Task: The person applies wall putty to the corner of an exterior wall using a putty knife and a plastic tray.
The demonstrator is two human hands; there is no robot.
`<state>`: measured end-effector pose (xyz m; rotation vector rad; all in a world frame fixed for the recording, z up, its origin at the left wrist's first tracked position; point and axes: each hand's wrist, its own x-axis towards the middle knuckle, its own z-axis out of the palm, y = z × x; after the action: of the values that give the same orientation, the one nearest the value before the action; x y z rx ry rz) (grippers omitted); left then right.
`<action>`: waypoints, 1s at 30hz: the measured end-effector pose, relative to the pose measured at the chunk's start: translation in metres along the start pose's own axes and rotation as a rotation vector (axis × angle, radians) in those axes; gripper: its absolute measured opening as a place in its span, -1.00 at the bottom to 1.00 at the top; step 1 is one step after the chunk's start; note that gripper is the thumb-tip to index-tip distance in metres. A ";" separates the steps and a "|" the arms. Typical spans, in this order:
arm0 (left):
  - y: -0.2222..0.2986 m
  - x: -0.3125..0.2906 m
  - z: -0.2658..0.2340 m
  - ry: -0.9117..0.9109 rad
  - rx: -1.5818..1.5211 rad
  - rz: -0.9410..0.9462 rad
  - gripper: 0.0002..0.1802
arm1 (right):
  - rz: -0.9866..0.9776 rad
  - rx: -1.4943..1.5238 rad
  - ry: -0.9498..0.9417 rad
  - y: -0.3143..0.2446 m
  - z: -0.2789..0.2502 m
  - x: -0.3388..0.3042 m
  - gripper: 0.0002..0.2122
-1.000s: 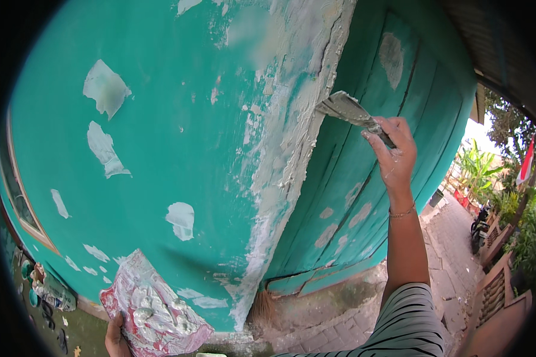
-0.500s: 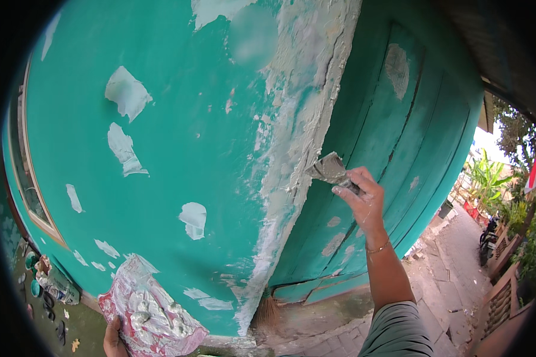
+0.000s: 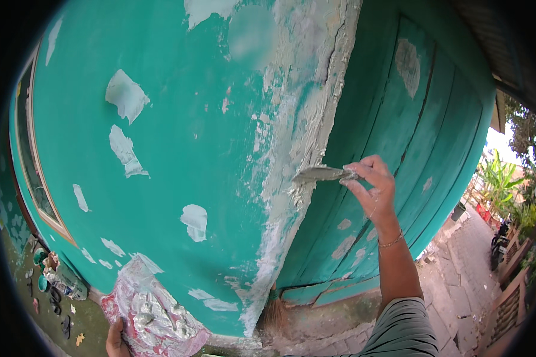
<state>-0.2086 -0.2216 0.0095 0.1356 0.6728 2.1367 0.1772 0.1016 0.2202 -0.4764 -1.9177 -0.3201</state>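
Note:
My right hand (image 3: 374,185) pinches a putty knife (image 3: 320,173) by its handle, and the blade lies nearly flat against the wall's corner edge. Rough, pale putty (image 3: 307,128) runs down that corner in a wide band. At the lower left, my left hand (image 3: 117,339) grips the edge of a pink-and-white plastic bag (image 3: 152,309) smeared with lumps of white putty; only part of this hand shows. Between them stretches the green wall (image 3: 178,160), dotted with dried pale patches such as one (image 3: 194,222) near its middle.
Right of the corner is a recessed green plank panel (image 3: 393,154). A broom (image 3: 275,309) stands at the corner's foot. At lower left are a bucket (image 3: 65,281) and sandals (image 3: 55,300). A paved path (image 3: 458,279) runs along a low fence (image 3: 512,279) at right.
The putty knife has moved slightly left onto the corner, its blade turned from tilted to nearly level. My right hand has turned with it. My left hand still holds the bag.

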 end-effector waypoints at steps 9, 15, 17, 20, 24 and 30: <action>-0.009 0.011 0.001 0.033 0.027 -0.052 -0.48 | -0.041 0.209 0.118 0.006 -0.035 0.096 -0.71; -0.004 0.012 -0.002 0.116 0.101 -0.120 -0.50 | 0.112 0.219 -0.032 -0.005 -0.036 0.065 -0.65; -0.004 0.012 -0.006 0.132 0.092 -0.114 -0.50 | 0.128 0.138 -0.076 -0.035 -0.020 0.021 -0.68; -0.001 0.011 -0.015 0.148 0.077 -0.090 -0.49 | -0.113 -0.120 -0.100 -0.056 0.004 -0.046 -0.70; 0.003 0.008 -0.003 0.125 0.056 -0.079 -0.46 | -0.187 -0.319 -0.088 -0.053 0.020 -0.084 -0.67; -0.007 0.012 0.008 -0.027 -0.043 -0.023 -0.47 | -0.294 -0.464 0.065 -0.042 0.023 -0.058 -0.68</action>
<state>-0.2081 -0.2060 0.0108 0.1331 0.6095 2.1220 0.1584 0.0646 0.1573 -0.4755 -1.8466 -0.9741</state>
